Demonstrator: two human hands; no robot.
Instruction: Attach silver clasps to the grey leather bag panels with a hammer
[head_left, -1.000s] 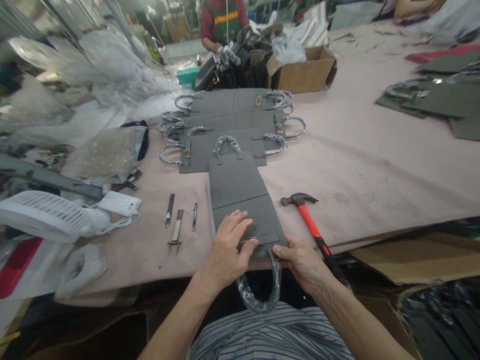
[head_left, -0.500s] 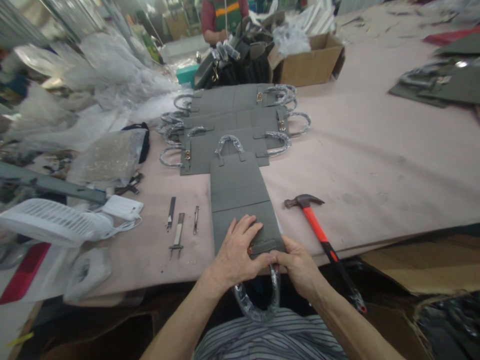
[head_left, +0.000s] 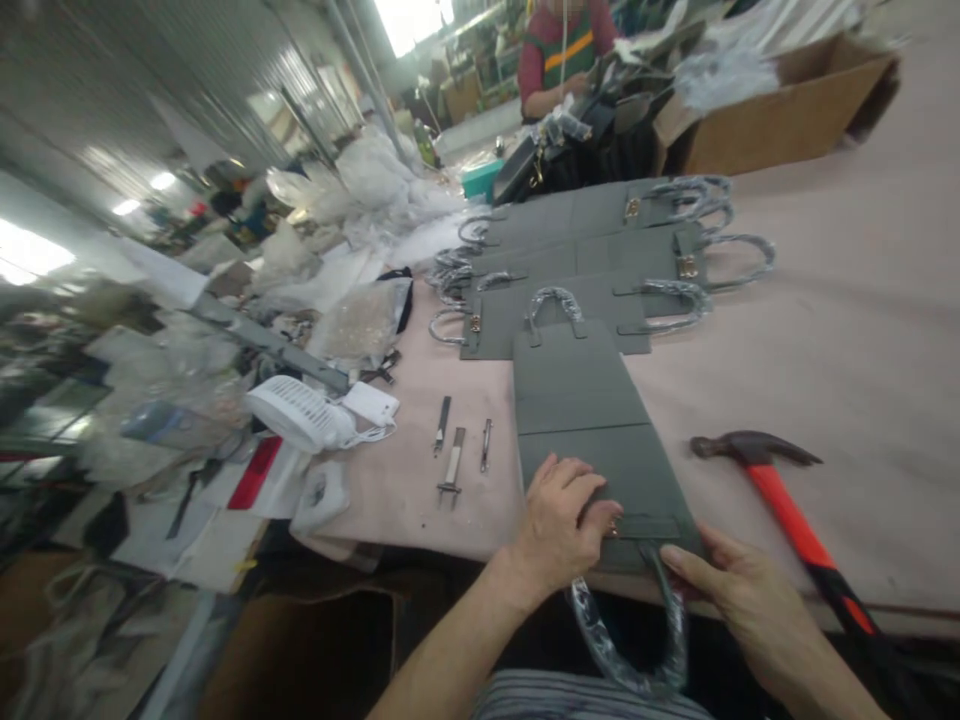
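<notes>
A flat grey handbag panel (head_left: 581,390) lies lengthwise at the table's front edge, with a plastic-wrapped handle at each end. The near handle (head_left: 600,635) hangs over the edge towards my striped clothing. My left hand (head_left: 559,520) rests on the panel's near part, fingers bent and thumb against a small metal fitting (head_left: 613,526) beside a strap. My right hand (head_left: 739,590) pinches the panel's near right corner, thumb on top by the handle's base and fingers partly hidden beneath.
More grey handbag panels (head_left: 555,210) overlap behind. A claw hammer (head_left: 787,510) lies to the right, several small metal tools (head_left: 454,465) to the left. Further off are a white fan-like device (head_left: 300,412), plastic wrapping, a cardboard box (head_left: 787,110) and a person (head_left: 559,60) across the table.
The view has swung left, so things sit further right in it. My left fingers have drawn in and bent on the panel; my right thumb has moved apart from my left hand.
</notes>
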